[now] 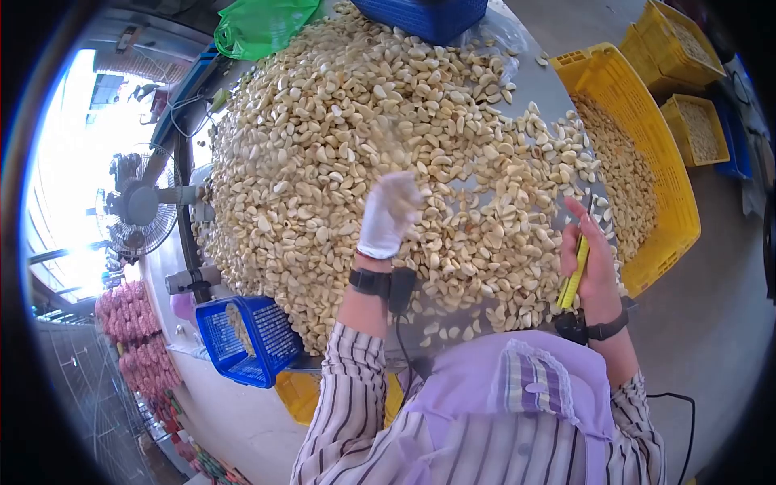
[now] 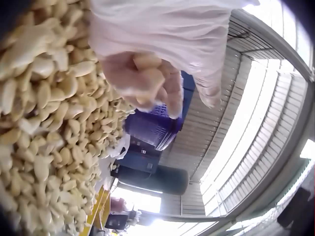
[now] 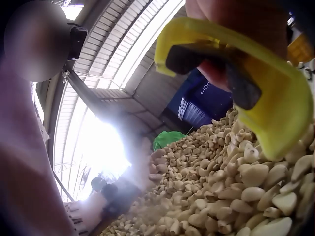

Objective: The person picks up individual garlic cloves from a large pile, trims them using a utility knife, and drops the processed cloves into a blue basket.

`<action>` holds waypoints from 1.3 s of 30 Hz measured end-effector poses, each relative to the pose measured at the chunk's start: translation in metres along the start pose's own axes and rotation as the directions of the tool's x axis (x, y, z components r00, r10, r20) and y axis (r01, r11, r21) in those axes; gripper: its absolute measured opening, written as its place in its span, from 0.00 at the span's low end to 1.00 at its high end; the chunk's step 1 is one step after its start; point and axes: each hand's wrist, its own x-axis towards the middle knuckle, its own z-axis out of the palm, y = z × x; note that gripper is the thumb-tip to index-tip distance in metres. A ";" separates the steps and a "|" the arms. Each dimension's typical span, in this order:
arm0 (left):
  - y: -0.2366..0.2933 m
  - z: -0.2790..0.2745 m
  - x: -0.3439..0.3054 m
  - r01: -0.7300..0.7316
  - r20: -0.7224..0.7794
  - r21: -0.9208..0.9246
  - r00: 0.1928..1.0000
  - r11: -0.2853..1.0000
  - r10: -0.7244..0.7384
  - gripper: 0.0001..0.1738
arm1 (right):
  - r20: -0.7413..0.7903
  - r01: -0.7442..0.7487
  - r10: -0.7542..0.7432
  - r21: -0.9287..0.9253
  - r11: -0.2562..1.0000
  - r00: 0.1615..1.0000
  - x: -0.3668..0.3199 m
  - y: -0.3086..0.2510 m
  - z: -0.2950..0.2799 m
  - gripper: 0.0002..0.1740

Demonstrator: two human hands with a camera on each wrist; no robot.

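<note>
A wide heap of pale, peeled garlic-like cloves (image 1: 323, 162) covers the metal table. The left hand (image 1: 391, 212), in a thin whitish glove, is over the middle of the heap; in the left wrist view its curled fingers hold a few cloves (image 2: 150, 81). At the heap's right edge the bare right hand (image 1: 594, 259) grips a yellow tool (image 1: 572, 279). Close up in the right wrist view, the yellow tool (image 3: 280, 98) shows dark inner parts, with the hand's fingers behind it and cloves below.
A yellow crate (image 1: 679, 186) of cloves stands beyond the right edge. Blue baskets stand at the back (image 1: 428, 20) and near left (image 1: 242, 343). A green bag (image 1: 263, 28) lies back left, a fan (image 1: 139, 202) at left. More yellow crates (image 1: 695, 129) are at far right.
</note>
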 end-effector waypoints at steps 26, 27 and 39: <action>0.021 0.000 0.063 0.182 -0.080 0.817 0.975 -0.547 0.206 0.22 | -0.011 -0.032 0.032 -0.053 0.998 0.999 -0.002 0.005 0.014 0.22; 0.021 -0.005 0.065 0.111 -0.017 0.852 0.983 -0.511 0.185 0.22 | -0.002 -0.034 0.034 -0.047 0.998 0.999 -0.001 0.006 0.013 0.22; -0.007 0.054 -0.018 0.115 -0.050 0.392 0.993 0.913 -0.104 0.21 | 0.214 -0.067 0.167 -0.409 0.910 0.962 -0.003 0.013 0.052 0.30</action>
